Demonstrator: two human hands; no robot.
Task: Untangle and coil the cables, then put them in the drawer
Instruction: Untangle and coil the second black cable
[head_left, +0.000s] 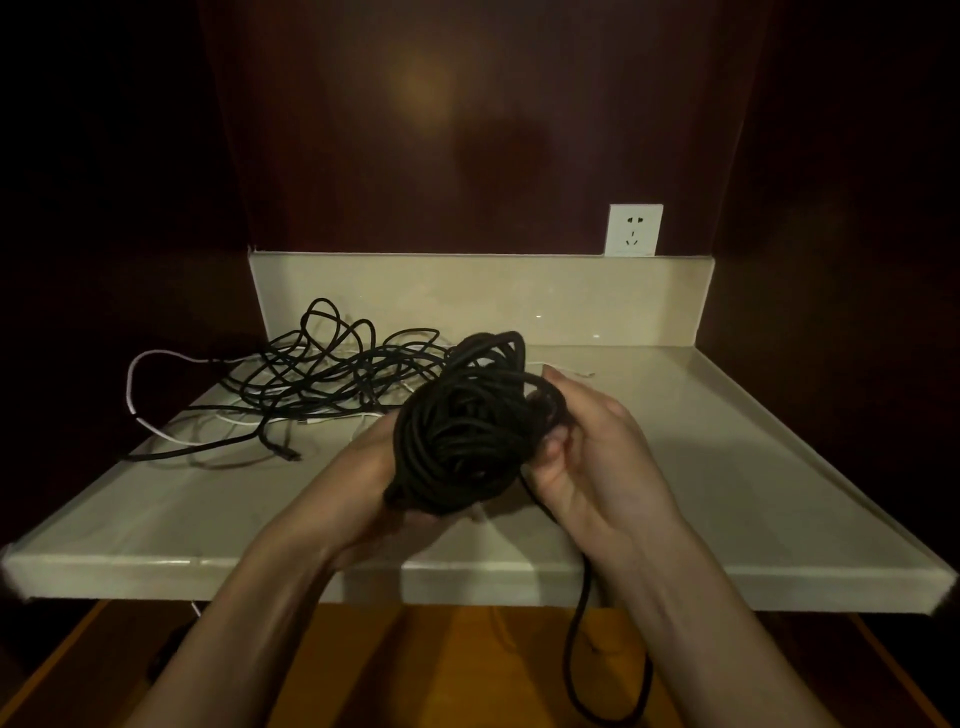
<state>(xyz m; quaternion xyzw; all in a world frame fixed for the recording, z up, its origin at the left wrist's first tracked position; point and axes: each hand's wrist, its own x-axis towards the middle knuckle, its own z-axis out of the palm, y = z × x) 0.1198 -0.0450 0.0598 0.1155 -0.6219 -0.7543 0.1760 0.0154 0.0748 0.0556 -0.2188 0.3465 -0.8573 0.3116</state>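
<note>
**Loose tail, loose coil**

Right now a black tail (576, 649) hangs off the surface (753, 493) edge below my wrists; I judge it could snag there and drag loops free. My left hand (374, 467) cups the black coil (462, 431) from beneath, my right hand (582, 452) pinches its last turns. Ease off and it may spring apart. Beyond, the tangle (322, 379) of black and white cables waits, still knotted.

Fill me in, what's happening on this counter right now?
A person is winding a black cable coil: the left hand holds the bundle and the right hand pinches a strand at its edge. A loose tail hangs below the counter. A tangled pile of black and white cables remains behind.
</note>
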